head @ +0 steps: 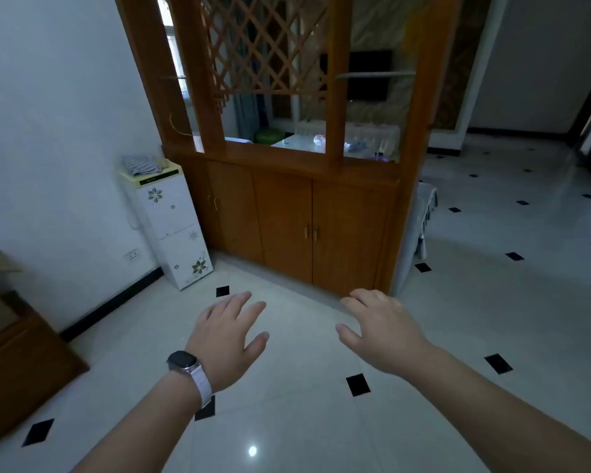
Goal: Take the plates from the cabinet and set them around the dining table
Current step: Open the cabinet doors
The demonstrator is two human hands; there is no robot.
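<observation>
A wooden cabinet [287,213] stands ahead, part of a room divider with lattice and open panels above. Its lower doors are all closed, with small metal handles [311,232] on the middle pair. No plates are in sight. My left hand [227,332], with a watch on its wrist, reaches forward over the floor with fingers straight and holds nothing. My right hand [377,331] is stretched out beside it, fingers relaxed and empty. Both hands are short of the cabinet, below its doors in the view. Through the divider a table with a white cover [338,139] shows in the room behind.
A white floral water dispenser [171,227] stands against the wall left of the cabinet. A brown wooden piece of furniture [17,363] sits at the left edge. A covered chair [420,223] is right of the cabinet. White tiled floor [492,302] spreads to the right.
</observation>
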